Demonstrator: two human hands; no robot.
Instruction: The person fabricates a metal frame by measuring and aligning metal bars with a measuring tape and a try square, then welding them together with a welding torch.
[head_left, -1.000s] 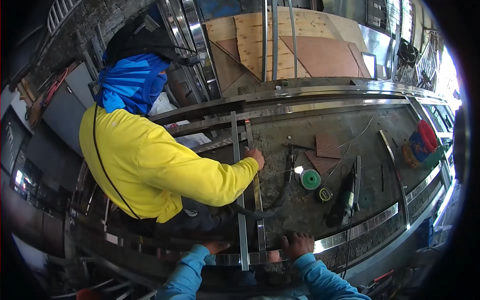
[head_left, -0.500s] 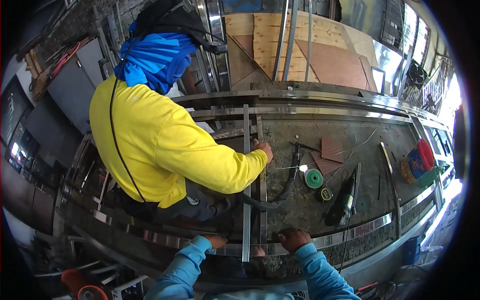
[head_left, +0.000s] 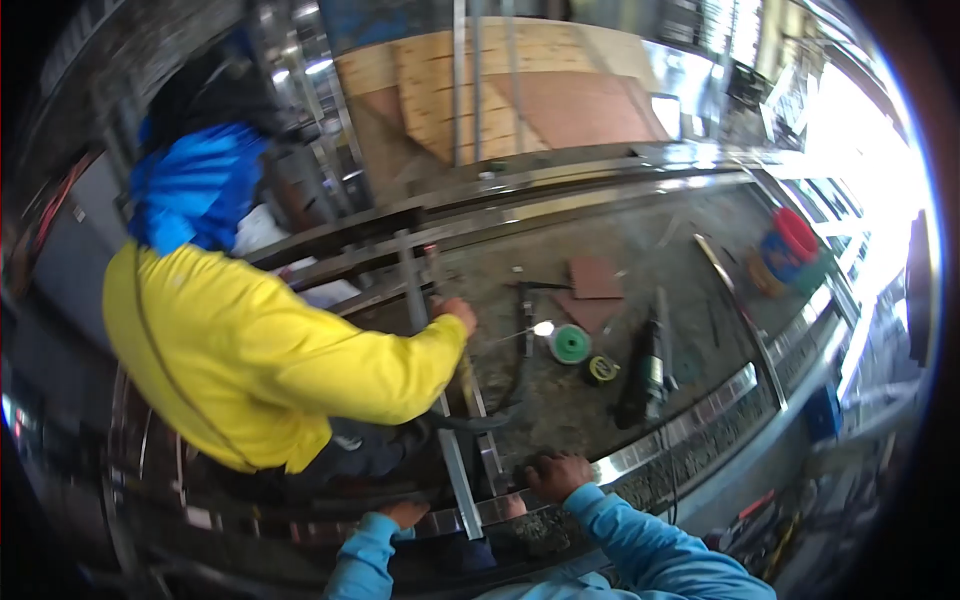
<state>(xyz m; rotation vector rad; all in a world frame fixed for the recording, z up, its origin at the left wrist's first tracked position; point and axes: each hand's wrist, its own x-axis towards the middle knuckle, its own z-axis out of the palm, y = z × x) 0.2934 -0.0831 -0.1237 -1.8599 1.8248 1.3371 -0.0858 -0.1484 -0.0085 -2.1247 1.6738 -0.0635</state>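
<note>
My left hand (head_left: 405, 513) lies against the near metal bar (head_left: 345, 528), just left of a loose crosswise metal tube (head_left: 462, 490). Blur and the angle hide most of its fingers. To the right of that tube, my right hand (head_left: 558, 477) rests on the same long bar, its fingers bent over the edge. Across from me a co-worker in a yellow top (head_left: 300, 345) leans over the frame. The co-worker's hand (head_left: 456, 314) is at the upper part of the crosswise tubes.
On the bench lie a welding torch (head_left: 526, 315), a green disc (head_left: 570, 344), a tape measure (head_left: 602, 370), an angle grinder (head_left: 640, 375) and brown squares (head_left: 596, 278). A red and blue bucket (head_left: 790, 240) stands right. Plywood sheets (head_left: 580, 100) lean behind.
My view has turned and shifted right, so the bench and co-worker appear further left and tilted. Both my hands stay at the near bar. The crosswise tube now appears slanted.
</note>
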